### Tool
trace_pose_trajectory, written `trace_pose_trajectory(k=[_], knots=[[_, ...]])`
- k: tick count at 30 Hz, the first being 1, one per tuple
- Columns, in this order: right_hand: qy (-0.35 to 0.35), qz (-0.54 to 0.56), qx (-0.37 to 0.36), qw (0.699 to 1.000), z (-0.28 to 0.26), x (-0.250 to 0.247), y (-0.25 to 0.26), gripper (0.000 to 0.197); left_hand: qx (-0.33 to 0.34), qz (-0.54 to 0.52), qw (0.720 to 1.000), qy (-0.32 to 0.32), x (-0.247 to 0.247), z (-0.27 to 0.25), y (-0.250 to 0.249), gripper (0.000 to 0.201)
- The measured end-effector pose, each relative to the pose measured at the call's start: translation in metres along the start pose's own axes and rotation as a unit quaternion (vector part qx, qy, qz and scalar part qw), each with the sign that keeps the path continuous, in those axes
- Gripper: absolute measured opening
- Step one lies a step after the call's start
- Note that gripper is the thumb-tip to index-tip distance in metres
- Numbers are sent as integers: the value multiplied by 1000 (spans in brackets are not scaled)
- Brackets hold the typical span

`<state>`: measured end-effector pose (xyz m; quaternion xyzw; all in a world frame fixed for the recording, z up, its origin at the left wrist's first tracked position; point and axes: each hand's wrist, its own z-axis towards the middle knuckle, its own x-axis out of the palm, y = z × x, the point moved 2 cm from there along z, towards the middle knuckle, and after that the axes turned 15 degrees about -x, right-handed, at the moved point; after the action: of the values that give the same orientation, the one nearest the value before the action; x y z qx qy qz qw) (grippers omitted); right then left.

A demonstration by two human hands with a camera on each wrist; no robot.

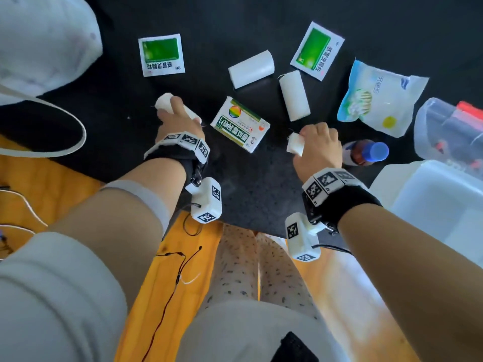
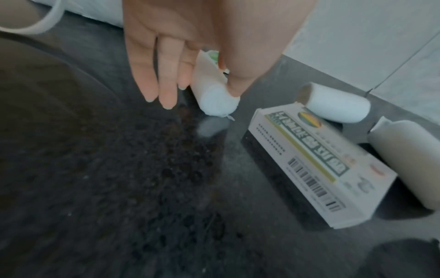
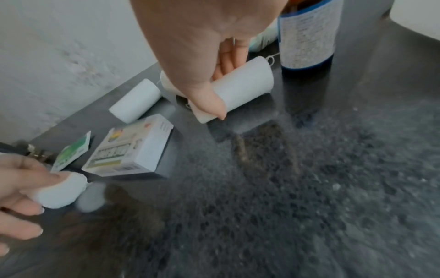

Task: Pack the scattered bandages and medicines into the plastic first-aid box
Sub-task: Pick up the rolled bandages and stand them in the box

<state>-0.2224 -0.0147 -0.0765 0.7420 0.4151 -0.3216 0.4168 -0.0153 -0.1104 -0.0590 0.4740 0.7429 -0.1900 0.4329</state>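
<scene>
Head view shows you holding one small white gauze bandage roll in each hand. Your left hand (image 1: 177, 118) pinches its roll (image 1: 164, 100) between thumb and fingers, to the left of the flat white and green cardboard medicine box (image 1: 240, 124). Your right hand (image 1: 317, 147) wraps its fingers round the other roll (image 1: 295, 147), just to the right of that medicine box.

These rolls look soft and very light. I think they will squash a little, so hold them round the middle and do not squeeze hard. A loose thread hangs from the end of each, so watch that it does not snag.

Two more white rolls (image 1: 251, 69) (image 1: 294, 95) lie on the black speckled table (image 1: 261, 194), beyond the medicine box. Two flat green and white paper sachets (image 1: 161, 55) (image 1: 316, 50) lie farther away; they are thin, so you may need to lift them by an edge.

The brown bottle with the blue cap (image 1: 366, 152) stands just beside your right hand, between the medicine box and the clear plastic first-aid box (image 1: 428, 194). It could tip if you bump it, so I would lift the roll over it. The soft blue and white plastic bag (image 1: 379, 97) lies beyond the bottle.

The table edge is close to you, near your wrists. There is open room on the table between your two arms.
</scene>
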Motion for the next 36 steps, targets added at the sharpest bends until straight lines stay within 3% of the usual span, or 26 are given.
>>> trace_pose_trajectory(k=[4, 9, 12, 15, 18, 20, 22, 25, 28, 30, 32, 36], knots=[[21, 43, 46, 998, -6, 12, 1, 44, 13, -44, 999, -22, 7, 15, -2, 39], [8, 46, 63, 997, -4, 16, 5, 48, 47, 9, 999, -22, -1, 30, -3, 39], [21, 59, 77, 995, -2, 15, 5, 53, 14, -21, 1000, 12, -9, 37, 0, 56], [68, 81, 91, 990, -2, 11, 9, 56, 4, -109, 990, 92, -8, 33, 15, 71], [100, 105, 98, 985, -2, 1, 15, 54, 17, -101, 989, 108, -13, 23, 19, 59], [90, 138, 90, 982, -1, -11, 19, 51, 66, -48, 993, 84, -25, 15, 5, 42], [53, 170, 76, 981, 4, -26, 23, 48, 108, -80, 988, 73, -35, 11, -16, 37], [-32, 200, 61, 977, 21, -50, 29, 47, 133, -194, 967, 99, -45, 4, -53, 55], [-59, 165, 56, 983, 44, -59, 30, 41, 173, -223, 948, 148, -42, 5, -89, 92], [-24, 144, 65, 987, 58, -57, 27, 41, 181, -142, 958, 169, -34, 8, -102, 106], [35, 141, 58, 988, 67, -50, 24, 54, 180, -71, 964, 180, -26, 14, -107, 115], [63, 138, 30, 988, 74, -38, 29, 65, 168, -105, 958, 209, -17, 20, -104, 114]])
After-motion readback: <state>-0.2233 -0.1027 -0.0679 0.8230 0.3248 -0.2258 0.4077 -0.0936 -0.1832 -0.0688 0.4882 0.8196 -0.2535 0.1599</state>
